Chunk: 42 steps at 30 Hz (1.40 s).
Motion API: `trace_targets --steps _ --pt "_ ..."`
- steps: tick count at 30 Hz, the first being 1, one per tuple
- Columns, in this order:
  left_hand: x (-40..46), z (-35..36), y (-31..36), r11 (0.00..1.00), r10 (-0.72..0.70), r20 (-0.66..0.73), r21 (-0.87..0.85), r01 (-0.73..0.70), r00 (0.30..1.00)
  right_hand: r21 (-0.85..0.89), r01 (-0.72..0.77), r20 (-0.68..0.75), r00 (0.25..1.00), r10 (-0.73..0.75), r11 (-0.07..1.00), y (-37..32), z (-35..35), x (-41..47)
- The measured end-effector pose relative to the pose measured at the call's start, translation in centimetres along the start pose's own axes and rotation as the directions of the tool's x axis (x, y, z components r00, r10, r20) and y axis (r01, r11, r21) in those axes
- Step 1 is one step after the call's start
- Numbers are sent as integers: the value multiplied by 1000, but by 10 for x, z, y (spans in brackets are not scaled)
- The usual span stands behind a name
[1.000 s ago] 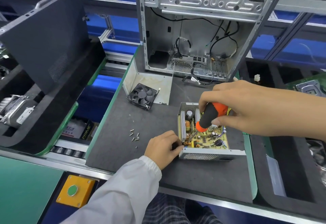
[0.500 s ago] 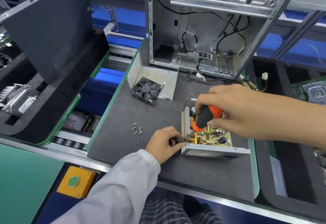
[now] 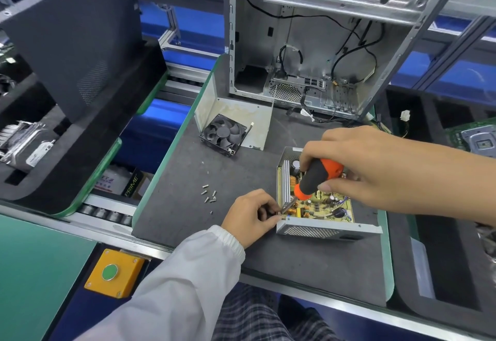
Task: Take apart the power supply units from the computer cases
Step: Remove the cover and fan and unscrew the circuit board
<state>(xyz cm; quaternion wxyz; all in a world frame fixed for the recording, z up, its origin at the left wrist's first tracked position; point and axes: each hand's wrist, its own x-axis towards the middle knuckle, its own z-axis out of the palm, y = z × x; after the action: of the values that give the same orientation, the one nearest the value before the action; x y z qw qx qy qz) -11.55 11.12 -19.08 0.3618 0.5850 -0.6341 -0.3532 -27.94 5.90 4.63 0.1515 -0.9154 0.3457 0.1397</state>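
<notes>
A single wide-angle view comes from the person's head, looking forward and steeply down over the dark surface [image 3: 188,179]. It sits close: the left hand [image 3: 251,214] and right hand [image 3: 357,163] fill the lower middle and right, with the white sleeve [image 3: 171,295] running off the bottom edge. The opened power supply unit [image 3: 319,206] lies just right of centre. Further off, the computer case [image 3: 308,53] stands at the top, its upper part cut by the frame. Straight rails bend toward the edges, as the lens distorts.
</notes>
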Motion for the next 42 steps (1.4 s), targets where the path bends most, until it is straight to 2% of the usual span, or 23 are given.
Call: trace_targets --steps 7,16,18,21,24,29,31,33,34,35,37,38,40,42 --pt "0 0 -1 1000 5 2 -1 -5 1000 -33 -13 27 1000 14 999 -3 -2 3" --pt "0 -7 5 999 18 65 -29 -16 998 -196 -30 130 990 56 980 -17 -3 8" --pt "0 -16 10 995 33 62 -95 -27 998 -233 -51 165 982 91 971 -19 -2 15" --pt "10 -42 27 955 108 98 -285 -76 989 -311 -81 248 955 163 947 -20 -11 33" --pt "25 -65 46 901 186 267 -431 -56 946 -377 18 312 944 109 926 -20 -18 48" --pt "46 -82 67 884 280 509 -467 -11 814 -539 255 378 925 -40 803 -30 2 55" --pt "53 -82 72 896 302 561 -443 -29 770 -596 330 375 920 -110 732 -30 7 46" --pt "56 -76 75 899 306 569 -436 -36 763 -616 372 345 920 -187 694 -27 6 35" --pt "55 -72 77 891 313 559 -452 -34 768 -610 365 345 921 -180 703 -24 4 29" --pt "54 -68 79 882 318 548 -469 -31 774 -582 311 349 930 -115 752 -21 2 26" --pt "54 -63 82 879 330 513 -474 -59 792 -411 30 366 921 135 911 -24 -7 29" --pt "55 -61 82 878 340 494 -472 -82 800 -315 -124 388 888 246 941 -25 -11 34" --pt "57 -60 83 878 349 473 -468 -105 809 -225 -338 442 800 405 914 -25 -18 50" --pt "58 -60 81 881 353 456 -457 -125 817 -238 -389 505 733 456 890 -25 -21 61"
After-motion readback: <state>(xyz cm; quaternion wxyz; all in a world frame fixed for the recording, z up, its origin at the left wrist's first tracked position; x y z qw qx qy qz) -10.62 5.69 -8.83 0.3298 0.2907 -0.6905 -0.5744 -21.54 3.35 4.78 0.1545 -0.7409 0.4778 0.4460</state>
